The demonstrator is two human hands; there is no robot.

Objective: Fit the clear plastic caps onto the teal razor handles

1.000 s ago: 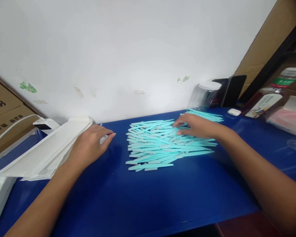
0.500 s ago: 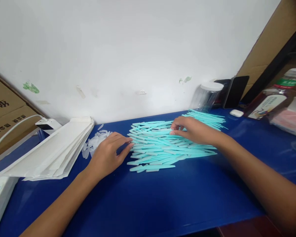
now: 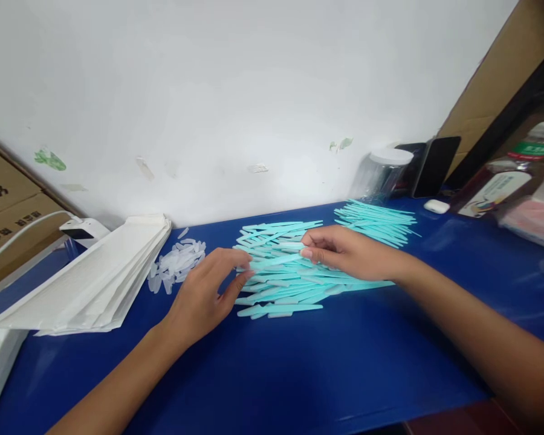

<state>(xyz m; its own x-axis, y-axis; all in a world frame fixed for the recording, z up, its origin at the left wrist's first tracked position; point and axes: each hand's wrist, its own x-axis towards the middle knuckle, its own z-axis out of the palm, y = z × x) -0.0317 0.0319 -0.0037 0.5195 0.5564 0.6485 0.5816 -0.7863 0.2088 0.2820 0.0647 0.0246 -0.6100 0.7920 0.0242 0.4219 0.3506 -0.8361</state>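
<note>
One blue-green stick [image 3: 275,261] is pinched by the fingertips of my right hand [image 3: 358,251], the stick pile [image 3: 294,293] under them, likely so its other end meets my left hand [image 3: 208,290], whose fingers curl nearby, maybe gripping, I can't tell.

Sticks [image 3: 299,307]: turquoise, pale grey ends [image 3: 281,315]. Table [image 3: 254,374] under sticks: blue. Left of sticks: bits [image 3: 176,263] translucent white, envelopes [image 3: 95,284] white, box [image 3: 9,211] brown, black print [image 3: 16,231]. Behind sticks: wall [image 3: 254,90] white, green patches [image 3: 49,159]. Right of sticks: jar lid [image 3: 392,156] white, bottle [image 3: 503,175] dark red, green band [image 3: 532,149], white label [image 3: 494,194].
</note>
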